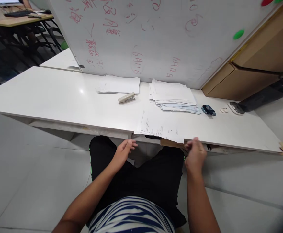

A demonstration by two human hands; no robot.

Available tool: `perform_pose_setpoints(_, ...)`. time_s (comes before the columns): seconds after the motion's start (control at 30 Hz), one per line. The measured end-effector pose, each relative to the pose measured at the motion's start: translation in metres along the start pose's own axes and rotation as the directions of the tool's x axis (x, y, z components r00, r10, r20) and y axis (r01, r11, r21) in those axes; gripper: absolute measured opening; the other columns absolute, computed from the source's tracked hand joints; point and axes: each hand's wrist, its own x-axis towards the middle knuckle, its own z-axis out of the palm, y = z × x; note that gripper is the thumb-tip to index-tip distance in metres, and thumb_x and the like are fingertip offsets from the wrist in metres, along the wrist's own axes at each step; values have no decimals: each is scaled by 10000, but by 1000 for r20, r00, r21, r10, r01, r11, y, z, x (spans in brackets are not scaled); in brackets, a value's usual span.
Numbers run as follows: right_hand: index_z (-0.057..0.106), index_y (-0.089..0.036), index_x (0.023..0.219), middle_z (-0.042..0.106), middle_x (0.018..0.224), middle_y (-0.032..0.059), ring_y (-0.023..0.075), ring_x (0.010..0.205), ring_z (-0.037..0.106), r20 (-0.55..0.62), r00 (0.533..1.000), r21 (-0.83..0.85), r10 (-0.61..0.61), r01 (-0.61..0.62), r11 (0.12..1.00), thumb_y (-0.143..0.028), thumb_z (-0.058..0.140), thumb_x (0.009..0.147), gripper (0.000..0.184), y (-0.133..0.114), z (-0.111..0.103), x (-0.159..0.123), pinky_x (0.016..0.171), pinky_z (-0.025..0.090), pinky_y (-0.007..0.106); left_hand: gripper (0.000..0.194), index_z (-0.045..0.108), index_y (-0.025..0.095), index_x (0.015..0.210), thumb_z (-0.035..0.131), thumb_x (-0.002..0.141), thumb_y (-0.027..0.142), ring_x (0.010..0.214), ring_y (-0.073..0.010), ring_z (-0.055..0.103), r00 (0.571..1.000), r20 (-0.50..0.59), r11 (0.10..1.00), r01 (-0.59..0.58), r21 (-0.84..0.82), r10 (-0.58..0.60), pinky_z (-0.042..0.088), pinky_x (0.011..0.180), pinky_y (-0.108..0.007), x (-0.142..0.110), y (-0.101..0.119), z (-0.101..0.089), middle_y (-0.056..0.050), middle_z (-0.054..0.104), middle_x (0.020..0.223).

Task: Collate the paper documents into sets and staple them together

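Printed sheets of paper point(161, 124) lie at the front edge of the white desk, their near right corner jutting out over it. My left hand point(125, 151) hovers just short of the edge, left of the sheets, fingers loosely stretched and holding nothing. By the jutting corner is my right hand point(196, 155), its fingers curled together; whether anything is between them is hidden. Behind the sheets lies a thick stack of papers point(173, 92). A beige stapler point(127, 97) rests to the left, in front of a second paper stack point(119, 84).
A whiteboard point(136, 38) with red writing stands along the back of the desk point(59, 94). To the right are a dark blue object point(208, 110), a small white item point(223, 110) and cardboard boxes point(248, 81). An open shelf point(83, 129) runs under the desktop, above my knees.
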Motion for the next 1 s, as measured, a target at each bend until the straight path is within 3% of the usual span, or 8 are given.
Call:
perform_pose_setpoints(0.03, 549, -205, 641, 573, 574, 11, 146, 538, 559, 49, 981, 111, 186, -190, 975, -681, 444, 840, 527, 8, -8, 2, 514, 431, 273, 631, 653, 135, 1073, 358, 894, 663, 871, -210, 649, 988, 115, 992, 112, -56, -105, 478, 689, -302, 6, 4, 1, -138, 717, 1032)
perform_pose_setpoints(0.1, 553, -194, 636, 567, 545, 6, 120, 468, 531, 225, 872, 185, 435, -476, 860, -736, 512, 763, 558, 16, -14, 4, 414, 378, 229, 753, 675, 118, 1052, 297, 858, 740, 852, -203, 643, 942, 277, 973, 216, -77, -187, 443, 621, -266, 25, 15, 4, -151, 722, 1047)
perform_pose_setpoints(0.23, 652, -162, 864, 679, 644, 55, 86, 390, 488, 526, 680, 123, 511, -655, 745, -725, 576, 731, 584, 4, -4, 9, 348, 351, 201, 874, 721, 112, 949, 240, 793, 824, 751, -185, 639, 894, 373, 968, 245, 52, -246, 349, 513, -235, 58, 38, 11, -149, 741, 993)
perform_pose_setpoints(0.4, 648, -141, 872, 715, 688, 80, 74, 381, 500, 512, 685, 160, 518, -669, 726, -566, 692, 737, 449, -11, 11, 9, 333, 353, 180, 685, 733, 122, 836, 380, 839, 709, 606, -141, 591, 914, 330, 971, 204, 127, -235, 312, 478, -230, 63, 45, 19, -124, 756, 855)
perform_pose_setpoints(0.6, 629, -155, 748, 682, 632, 41, 119, 521, 610, 534, 706, 300, 465, -672, 677, -420, 808, 645, 336, -10, 13, -9, 408, 424, 185, 459, 693, 133, 675, 431, 902, 433, 603, -134, 583, 953, 274, 992, 117, 53, -127, 450, 639, -259, 38, 35, 20, -77, 720, 665)
perform_pose_setpoints(0.77, 689, -160, 932, 733, 827, 62, 173, 653, 666, 722, 559, 166, 407, -712, 682, -418, 794, 680, 376, -2, -6, -21, 517, 513, 251, 475, 714, 139, 712, 429, 909, 464, 688, -164, 618, 914, 398, 997, 67, 48, -81, 486, 741, -293, 5, 21, -2, -74, 725, 706)
perform_pose_setpoints(0.93, 675, -192, 1078, 713, 1119, 93, 261, 965, 687, 758, 457, 77, 466, -771, 632, -430, 798, 675, 483, -3, -4, -19, 822, 570, 361, 534, 733, 140, 779, 376, 941, 502, 802, -187, 638, 849, 519, 990, 31, 139, -99, 485, 834, -316, -9, 20, -14, -81, 735, 809)
perform_pose_setpoints(1.0, 674, -186, 1092, 689, 1179, 103, 275, 1033, 665, 747, 453, 15, 486, -743, 669, -418, 808, 667, 502, -7, -1, -16, 872, 555, 381, 533, 736, 142, 838, 390, 933, 537, 863, -208, 646, 836, 534, 984, 38, 173, -126, 479, 878, -339, -8, 18, -18, -85, 736, 870)
